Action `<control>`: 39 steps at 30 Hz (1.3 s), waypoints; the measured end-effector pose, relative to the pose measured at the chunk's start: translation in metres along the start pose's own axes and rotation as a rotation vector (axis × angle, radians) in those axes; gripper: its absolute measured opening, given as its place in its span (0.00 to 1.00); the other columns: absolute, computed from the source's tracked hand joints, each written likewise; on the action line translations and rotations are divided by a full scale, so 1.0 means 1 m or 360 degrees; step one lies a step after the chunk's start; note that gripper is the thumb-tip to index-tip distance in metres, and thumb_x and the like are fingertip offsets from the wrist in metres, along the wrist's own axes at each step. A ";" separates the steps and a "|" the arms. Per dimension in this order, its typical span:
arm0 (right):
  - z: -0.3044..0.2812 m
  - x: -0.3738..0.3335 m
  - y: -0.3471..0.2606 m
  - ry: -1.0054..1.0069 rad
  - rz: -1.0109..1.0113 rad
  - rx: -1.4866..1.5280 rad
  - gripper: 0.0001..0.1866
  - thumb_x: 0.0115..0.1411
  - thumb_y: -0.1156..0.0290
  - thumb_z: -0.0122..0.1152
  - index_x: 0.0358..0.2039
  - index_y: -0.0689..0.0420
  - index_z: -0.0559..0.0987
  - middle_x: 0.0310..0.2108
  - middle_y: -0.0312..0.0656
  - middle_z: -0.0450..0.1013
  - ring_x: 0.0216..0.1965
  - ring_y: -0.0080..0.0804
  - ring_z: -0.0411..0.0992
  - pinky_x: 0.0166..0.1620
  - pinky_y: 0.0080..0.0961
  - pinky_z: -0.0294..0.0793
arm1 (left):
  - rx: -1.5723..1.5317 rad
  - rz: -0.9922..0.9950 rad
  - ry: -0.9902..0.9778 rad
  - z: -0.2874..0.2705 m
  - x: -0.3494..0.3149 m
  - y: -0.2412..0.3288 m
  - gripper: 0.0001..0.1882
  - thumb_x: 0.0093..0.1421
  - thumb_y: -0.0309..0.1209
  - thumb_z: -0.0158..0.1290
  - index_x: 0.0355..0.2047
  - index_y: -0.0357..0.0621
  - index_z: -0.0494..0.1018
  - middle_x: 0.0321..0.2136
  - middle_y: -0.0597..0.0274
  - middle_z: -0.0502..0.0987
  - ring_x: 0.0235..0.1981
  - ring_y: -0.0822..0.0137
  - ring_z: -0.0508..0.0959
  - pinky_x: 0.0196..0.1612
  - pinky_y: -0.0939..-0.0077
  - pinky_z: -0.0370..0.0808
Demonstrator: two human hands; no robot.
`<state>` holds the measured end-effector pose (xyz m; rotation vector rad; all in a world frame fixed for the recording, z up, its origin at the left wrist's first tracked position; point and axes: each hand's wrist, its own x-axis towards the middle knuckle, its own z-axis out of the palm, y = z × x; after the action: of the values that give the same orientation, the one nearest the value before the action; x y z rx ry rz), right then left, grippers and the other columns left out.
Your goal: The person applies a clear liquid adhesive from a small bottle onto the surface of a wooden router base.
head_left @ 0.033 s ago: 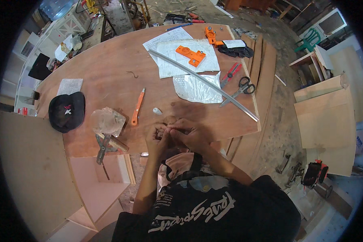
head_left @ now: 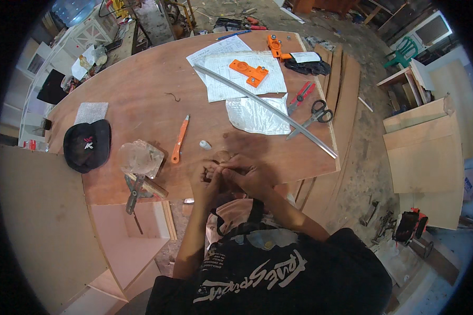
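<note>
My left hand [head_left: 207,177] and my right hand [head_left: 248,176] meet above the near edge of the wooden tabletop [head_left: 142,115]. Both are closed, with fingertips pinched together; whatever they may hold is too small or hidden to make out. Just beyond the fingertips shows a small round brownish shape [head_left: 222,156]. A small white piece [head_left: 205,144] lies a little farther off. To its left rests an orange utility knife [head_left: 181,139]. Left of my left hand sit a clear crumpled plastic bag [head_left: 142,157] and a hammer [head_left: 135,195], its head over the table edge.
A long metal strip [head_left: 268,110] crosses papers [head_left: 218,86] and an orange drilling jig [head_left: 249,72]. Scissors [head_left: 312,118] and a red-handled cutter [head_left: 300,97] lie at the right. A black cap [head_left: 87,146] sits at the left. An open white-lined cabinet [head_left: 126,247] stands below the table's near-left edge.
</note>
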<state>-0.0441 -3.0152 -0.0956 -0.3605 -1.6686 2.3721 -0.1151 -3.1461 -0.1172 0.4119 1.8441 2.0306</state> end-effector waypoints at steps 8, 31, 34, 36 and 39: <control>0.001 0.001 -0.007 0.0013 0.0134 -0.0052 0.08 0.59 0.72 0.64 0.37 0.58 0.77 0.24 0.35 0.74 0.18 0.17 0.70 0.18 0.17 0.68 | 0.0014 -0.0087 -0.0067 -0.007 0.002 -0.003 0.06 0.62 0.29 0.55 0.35 0.40 0.71 0.27 0.65 0.76 0.27 0.78 0.75 0.30 0.85 0.72; -0.011 -0.008 -0.018 -0.0103 0.0338 0.0213 0.02 0.59 0.78 0.59 0.32 0.61 0.78 0.34 0.39 0.76 0.33 0.21 0.72 0.38 0.20 0.74 | 0.0048 -0.0113 -0.0104 -0.010 0.000 0.001 0.11 0.67 0.36 0.49 0.40 0.40 0.73 0.31 0.66 0.76 0.32 0.78 0.74 0.35 0.81 0.72; -0.018 -0.023 -0.011 -0.0096 0.0295 0.0195 0.03 0.59 0.79 0.58 0.32 0.62 0.79 0.35 0.42 0.78 0.30 0.22 0.73 0.36 0.20 0.76 | -0.0159 -0.0176 -0.0135 -0.004 -0.001 0.020 0.06 0.65 0.30 0.50 0.35 0.40 0.70 0.32 0.69 0.72 0.31 0.79 0.70 0.34 0.83 0.68; -0.023 -0.031 -0.015 -0.0039 0.0289 0.0092 0.03 0.59 0.79 0.58 0.32 0.63 0.79 0.34 0.43 0.78 0.29 0.22 0.74 0.36 0.19 0.76 | -0.0150 -0.0292 -0.0120 -0.009 -0.004 0.009 0.05 0.66 0.27 0.48 0.36 0.39 0.71 0.32 0.68 0.73 0.32 0.78 0.71 0.34 0.84 0.68; -0.031 -0.039 -0.021 0.0013 0.0292 0.0030 0.03 0.59 0.80 0.58 0.32 0.63 0.79 0.34 0.44 0.78 0.29 0.22 0.74 0.35 0.18 0.77 | 0.0113 0.0135 -0.0207 -0.009 0.005 0.009 0.06 0.66 0.25 0.47 0.37 0.37 0.72 0.33 0.65 0.75 0.33 0.77 0.73 0.36 0.83 0.70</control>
<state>0.0035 -2.9927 -0.0830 -0.5410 -1.6737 2.5094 -0.1244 -3.1524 -0.1092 0.6366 1.8528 1.9465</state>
